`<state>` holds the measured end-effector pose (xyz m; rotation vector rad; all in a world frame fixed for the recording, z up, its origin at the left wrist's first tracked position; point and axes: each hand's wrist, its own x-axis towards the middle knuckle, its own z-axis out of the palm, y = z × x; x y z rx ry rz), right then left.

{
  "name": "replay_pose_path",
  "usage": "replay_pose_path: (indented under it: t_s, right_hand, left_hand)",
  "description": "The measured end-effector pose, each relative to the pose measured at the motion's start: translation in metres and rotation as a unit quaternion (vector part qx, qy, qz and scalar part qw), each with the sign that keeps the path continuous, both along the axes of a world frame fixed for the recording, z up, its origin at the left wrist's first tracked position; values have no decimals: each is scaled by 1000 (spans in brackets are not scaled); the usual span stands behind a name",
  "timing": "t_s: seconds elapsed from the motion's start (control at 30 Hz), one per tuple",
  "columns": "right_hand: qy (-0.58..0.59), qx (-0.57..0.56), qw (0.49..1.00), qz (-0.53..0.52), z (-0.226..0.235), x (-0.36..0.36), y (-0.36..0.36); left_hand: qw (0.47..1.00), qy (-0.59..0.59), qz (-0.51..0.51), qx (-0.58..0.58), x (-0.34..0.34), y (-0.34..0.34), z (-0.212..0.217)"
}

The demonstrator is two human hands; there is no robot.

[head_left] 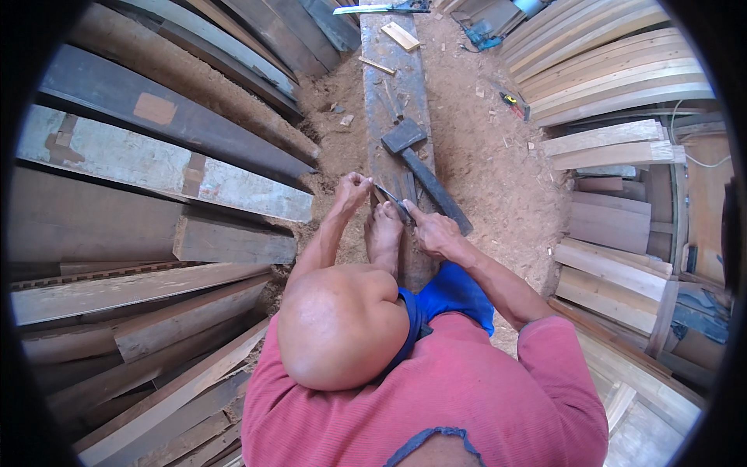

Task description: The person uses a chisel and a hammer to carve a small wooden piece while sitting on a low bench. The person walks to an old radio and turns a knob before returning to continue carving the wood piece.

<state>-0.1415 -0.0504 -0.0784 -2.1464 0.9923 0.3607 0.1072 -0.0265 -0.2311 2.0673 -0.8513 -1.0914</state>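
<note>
I sit astride a long grey wooden beam (389,101) with my bare foot (384,227) resting on it. My left hand (352,188) is fisted at the beam's left edge, closed on one end of a thin dark metal blade (394,202). My right hand (433,231) grips the blade's other end, just right of my foot. The blade lies slanted across the beam between both hands. A heavy dark wooden mallet (424,171) lies on the beam just beyond my hands, its handle running toward my right hand.
Long weathered planks (156,179) are stacked on the left, and pale curved boards (615,70) and short planks (615,226) on the right. Sawdust (482,148) covers the ground. A handsaw (381,9) and small wood offcuts (400,36) lie at the beam's far end.
</note>
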Motion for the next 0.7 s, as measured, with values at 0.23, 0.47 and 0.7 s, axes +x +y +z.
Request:
replay_pose_path:
  t_s: [0.23,0.47,0.7]
  right_hand:
    - [-148,50,983,-94,-23,-11,-5]
    - [-165,16,957,-239,-30,-7,-21]
    - [-301,34,915,-267,-28,47,-26]
  left_hand:
    - [997,53,63,-6,-1,8,-7]
    - [953,254,74,-151,-3,9,55]
    - [912,308,64,-264,-8,3,109]
